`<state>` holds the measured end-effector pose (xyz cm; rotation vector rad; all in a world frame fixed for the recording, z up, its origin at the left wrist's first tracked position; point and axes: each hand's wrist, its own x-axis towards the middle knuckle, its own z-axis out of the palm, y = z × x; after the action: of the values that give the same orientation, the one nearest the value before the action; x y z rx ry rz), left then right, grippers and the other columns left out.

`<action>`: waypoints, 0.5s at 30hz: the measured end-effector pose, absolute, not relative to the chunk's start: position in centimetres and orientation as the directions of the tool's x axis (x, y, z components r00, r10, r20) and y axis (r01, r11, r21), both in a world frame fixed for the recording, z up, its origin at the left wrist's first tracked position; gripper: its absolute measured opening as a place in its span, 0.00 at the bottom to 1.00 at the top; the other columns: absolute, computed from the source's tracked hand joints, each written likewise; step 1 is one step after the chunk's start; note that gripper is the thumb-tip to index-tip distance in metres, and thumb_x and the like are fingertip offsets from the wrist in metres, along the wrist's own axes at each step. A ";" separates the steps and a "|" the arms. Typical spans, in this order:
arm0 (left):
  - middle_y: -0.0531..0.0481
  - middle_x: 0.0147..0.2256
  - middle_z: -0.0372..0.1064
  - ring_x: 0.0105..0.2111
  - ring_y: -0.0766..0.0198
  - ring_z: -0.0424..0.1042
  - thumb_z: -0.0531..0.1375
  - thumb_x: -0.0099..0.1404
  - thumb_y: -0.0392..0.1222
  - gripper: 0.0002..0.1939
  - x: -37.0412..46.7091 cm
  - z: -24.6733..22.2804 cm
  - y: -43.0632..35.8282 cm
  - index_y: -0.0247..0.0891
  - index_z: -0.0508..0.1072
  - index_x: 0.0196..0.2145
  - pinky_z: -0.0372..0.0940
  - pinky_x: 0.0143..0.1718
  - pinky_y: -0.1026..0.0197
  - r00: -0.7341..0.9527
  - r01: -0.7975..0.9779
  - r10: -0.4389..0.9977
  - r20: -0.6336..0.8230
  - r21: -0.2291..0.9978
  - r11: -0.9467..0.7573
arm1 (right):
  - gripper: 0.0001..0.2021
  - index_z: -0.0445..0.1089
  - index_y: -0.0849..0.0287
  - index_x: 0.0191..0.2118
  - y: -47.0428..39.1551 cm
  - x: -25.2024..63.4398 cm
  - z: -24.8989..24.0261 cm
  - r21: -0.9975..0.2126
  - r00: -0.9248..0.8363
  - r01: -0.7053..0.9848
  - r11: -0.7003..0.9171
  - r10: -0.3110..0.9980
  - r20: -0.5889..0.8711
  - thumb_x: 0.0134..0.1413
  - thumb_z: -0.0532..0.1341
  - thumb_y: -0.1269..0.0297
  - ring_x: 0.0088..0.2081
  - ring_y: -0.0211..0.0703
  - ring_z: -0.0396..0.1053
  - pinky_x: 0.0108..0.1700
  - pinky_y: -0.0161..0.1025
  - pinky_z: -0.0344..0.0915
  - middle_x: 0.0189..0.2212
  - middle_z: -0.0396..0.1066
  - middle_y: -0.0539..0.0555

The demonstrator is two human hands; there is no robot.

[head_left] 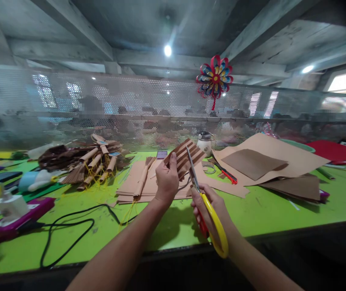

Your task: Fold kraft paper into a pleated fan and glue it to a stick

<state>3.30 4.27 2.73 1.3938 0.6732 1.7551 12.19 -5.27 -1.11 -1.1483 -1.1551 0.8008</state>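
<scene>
My left hand (167,178) pinches a piece of striped brown paper (185,155), thumb on its face, held up above the table. In my right hand (210,206) are scissors (218,230) with yellow and red handles. Their blades point up and overlap the right part of the striped paper; whether they are cutting into it I cannot tell. Under and behind my hands lie flat light-brown sheets (130,182), with a rolled paper piece (141,180) with a fringed end and yellow string on them.
Bundles of rolled paper (95,161) lie at left, near a purple power strip (36,212) and black cable (66,216). Large brown sheets (296,151), a red-handled cutter (229,176) and a white jar (204,144) are at right. A perforated screen (148,97) stands behind.
</scene>
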 end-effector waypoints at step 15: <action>0.55 0.21 0.65 0.16 0.71 0.63 0.52 0.64 0.57 0.20 3.7 1.6 3.9 0.37 0.69 0.31 0.59 0.15 0.70 -0.132 -0.045 0.793 0.595 0.795 -0.605 | 0.22 0.63 0.57 0.40 -5.8 12.2 -0.7 -0.978 0.232 -0.060 0.202 0.955 0.183 0.49 0.60 0.44 0.17 0.29 0.58 0.16 0.27 0.56 0.22 0.61 0.45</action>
<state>3.68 3.89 1.59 1.5397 0.8484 1.7996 12.19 -5.79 -0.66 -1.1066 -1.0698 0.9415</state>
